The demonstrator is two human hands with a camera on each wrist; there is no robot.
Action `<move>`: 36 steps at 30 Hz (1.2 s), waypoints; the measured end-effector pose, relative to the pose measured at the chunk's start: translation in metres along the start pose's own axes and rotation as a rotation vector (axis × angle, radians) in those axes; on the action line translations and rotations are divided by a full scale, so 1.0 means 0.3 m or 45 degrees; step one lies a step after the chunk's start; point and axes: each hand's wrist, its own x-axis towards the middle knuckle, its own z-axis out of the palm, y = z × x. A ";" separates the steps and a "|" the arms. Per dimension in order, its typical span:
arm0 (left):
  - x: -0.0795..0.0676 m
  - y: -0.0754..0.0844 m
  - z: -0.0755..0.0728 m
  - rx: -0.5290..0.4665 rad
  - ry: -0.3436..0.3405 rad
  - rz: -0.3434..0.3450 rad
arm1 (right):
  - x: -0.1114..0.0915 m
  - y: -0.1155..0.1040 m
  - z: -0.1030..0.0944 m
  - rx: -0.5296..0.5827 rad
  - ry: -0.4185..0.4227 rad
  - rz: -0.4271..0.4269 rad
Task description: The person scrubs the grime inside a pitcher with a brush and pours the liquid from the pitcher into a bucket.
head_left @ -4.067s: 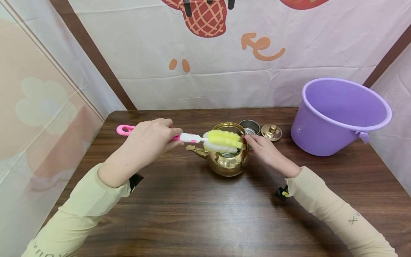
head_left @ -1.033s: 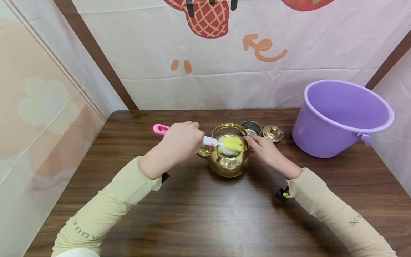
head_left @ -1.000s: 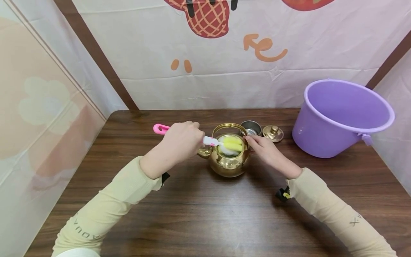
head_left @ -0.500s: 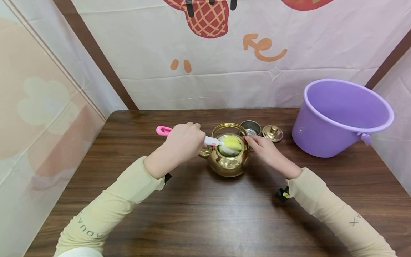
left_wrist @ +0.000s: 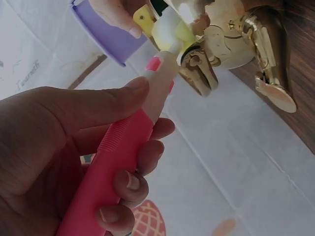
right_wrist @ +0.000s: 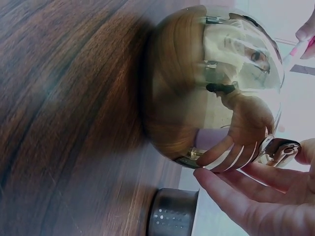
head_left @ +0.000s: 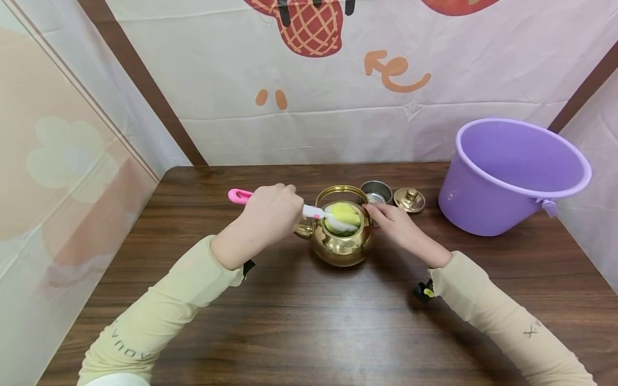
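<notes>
My left hand (head_left: 263, 217) grips the pink and white handle of a sponge bottle brush (left_wrist: 118, 162), with the thumb laid along the handle. The brush's yellow and white sponge head (head_left: 344, 215) sits in the round top opening of a shiny gold teapot (head_left: 340, 249), its lower part hidden inside. The teapot stands on the table, spout (head_left: 303, 230) to the left and hoop handle (head_left: 340, 188) raised. At the teapot's right side, my right hand (head_left: 393, 220) holds it, thumb at the handle's base and fingers along the body (right_wrist: 216, 93).
Behind the teapot stands a small metal strainer cup (head_left: 376, 193) with a perforated bottom. A gold lid (head_left: 409, 199) lies to its right. The large purple bucket (head_left: 475, 209) stands farther right on the brown wooden table (head_left: 309, 327). A printed cloth (head_left: 309, 134) hangs behind.
From above the teapot, the brush head has gone down into the opening as my left hand moved right. Over the last half second brush and teapot shifted slightly left. My right hand keeps its hold.
</notes>
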 end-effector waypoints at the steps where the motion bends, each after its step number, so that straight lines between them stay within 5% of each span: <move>1: -0.002 -0.001 -0.002 0.003 -0.001 0.002 | 0.001 0.000 0.001 -0.008 0.003 -0.005; 36: -0.017 0.012 -0.023 -0.001 0.017 0.093 | 0.000 -0.005 0.009 0.146 -0.053 0.051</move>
